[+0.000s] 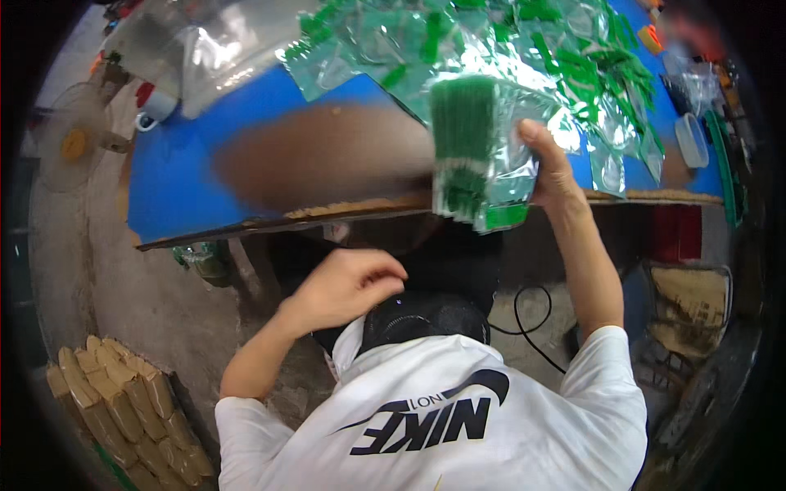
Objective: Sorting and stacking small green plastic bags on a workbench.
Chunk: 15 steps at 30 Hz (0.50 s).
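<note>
A thick stack of clear plastic bags with green edges (464,131) is in my right hand (553,168), held upright at the front edge of the table. My right thumb presses on the near face of the stack; the other fingers are hidden behind it. Over my lap, below the table edge, my left hand (352,278) has its fingers curled in toward the thumb, and nothing shows in them. Beyond the stack, a wide heap of loose clear and green plastic bags (393,49) covers the far part of the table.
The table has a blue top (184,184) with a worn brown patch (327,159). A white and red mug (154,105) sits at its left end, a clear plastic tub (692,141) at its right. Brown wrapped bundles (123,401) are stacked on the floor at left; a fan (74,143) stands behind.
</note>
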{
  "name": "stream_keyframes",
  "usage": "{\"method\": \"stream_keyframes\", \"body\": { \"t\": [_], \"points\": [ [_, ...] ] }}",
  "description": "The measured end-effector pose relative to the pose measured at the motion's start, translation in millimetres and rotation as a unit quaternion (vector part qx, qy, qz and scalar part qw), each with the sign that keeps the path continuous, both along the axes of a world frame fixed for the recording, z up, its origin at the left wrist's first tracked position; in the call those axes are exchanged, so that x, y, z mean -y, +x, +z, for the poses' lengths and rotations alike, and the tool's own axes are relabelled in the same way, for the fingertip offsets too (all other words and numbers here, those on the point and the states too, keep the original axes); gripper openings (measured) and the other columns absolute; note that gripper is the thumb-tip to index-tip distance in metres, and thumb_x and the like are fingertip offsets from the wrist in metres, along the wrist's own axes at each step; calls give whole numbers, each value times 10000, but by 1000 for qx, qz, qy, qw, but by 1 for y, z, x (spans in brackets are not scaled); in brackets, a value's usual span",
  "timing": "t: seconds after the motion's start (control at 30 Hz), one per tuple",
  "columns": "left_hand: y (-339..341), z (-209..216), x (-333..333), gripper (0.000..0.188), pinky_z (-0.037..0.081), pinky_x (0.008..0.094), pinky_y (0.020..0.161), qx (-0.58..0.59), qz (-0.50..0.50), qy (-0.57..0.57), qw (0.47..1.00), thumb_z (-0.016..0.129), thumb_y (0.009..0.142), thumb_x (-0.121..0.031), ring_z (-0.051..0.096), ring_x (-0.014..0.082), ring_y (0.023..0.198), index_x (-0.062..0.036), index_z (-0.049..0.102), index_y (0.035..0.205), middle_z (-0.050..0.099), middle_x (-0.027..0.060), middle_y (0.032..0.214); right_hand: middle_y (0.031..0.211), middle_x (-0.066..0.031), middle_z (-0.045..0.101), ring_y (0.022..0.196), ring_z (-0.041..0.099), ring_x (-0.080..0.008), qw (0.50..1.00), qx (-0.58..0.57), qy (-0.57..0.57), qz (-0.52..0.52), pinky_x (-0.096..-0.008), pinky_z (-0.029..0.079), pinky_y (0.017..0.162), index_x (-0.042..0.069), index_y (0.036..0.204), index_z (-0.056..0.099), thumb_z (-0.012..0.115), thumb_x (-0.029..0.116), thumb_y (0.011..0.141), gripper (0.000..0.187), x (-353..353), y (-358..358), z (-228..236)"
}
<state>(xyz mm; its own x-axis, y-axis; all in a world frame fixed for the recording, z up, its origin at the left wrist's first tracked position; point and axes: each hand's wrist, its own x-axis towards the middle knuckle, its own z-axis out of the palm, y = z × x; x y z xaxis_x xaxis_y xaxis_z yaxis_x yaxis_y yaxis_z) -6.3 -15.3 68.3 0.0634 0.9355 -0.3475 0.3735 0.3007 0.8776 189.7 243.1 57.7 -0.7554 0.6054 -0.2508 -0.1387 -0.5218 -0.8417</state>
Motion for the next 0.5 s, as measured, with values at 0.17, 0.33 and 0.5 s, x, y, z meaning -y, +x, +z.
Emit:
{"method": "stream_keyframes", "body": {
  "t": [0.17, 0.33, 0.5],
  "points": [
    [55, -102, 24, 461, 495, 411, 937, -62, -126, 37, 989, 728, 847, -384, 611, 346, 1103, -19, 692, 1127, 630, 172, 1220, 1048, -70, 648, 931, 648, -158, 996, 79, 33, 31, -336, 558, 808, 12, 1238, 557, 769, 345, 795, 593, 3, 47, 0],
    [79, -85, -6, 421, 486, 409, 947, 1, -107, 156, 982, 749, 832, -337, 612, 334, 1090, -29, 689, 1112, 653, 148, 1151, 1183, -66, 629, 1056, 615, -183, 964, 226, 35, 136, -362, 486, 958, 35, 1300, 529, 848, 324, 727, 717, 42, 134, -1],
    [124, 8, -55, 238, 515, 391, 873, 318, -241, 277, 874, 665, 887, -148, 637, 307, 977, -41, 671, 1099, 647, 116, 1044, 1190, -71, 637, 1081, 598, -163, 952, 301, 60, 21, -345, 479, 957, 18, 1290, 565, 806, 319, 783, 638, 39, 144, -11]
  ]
}}
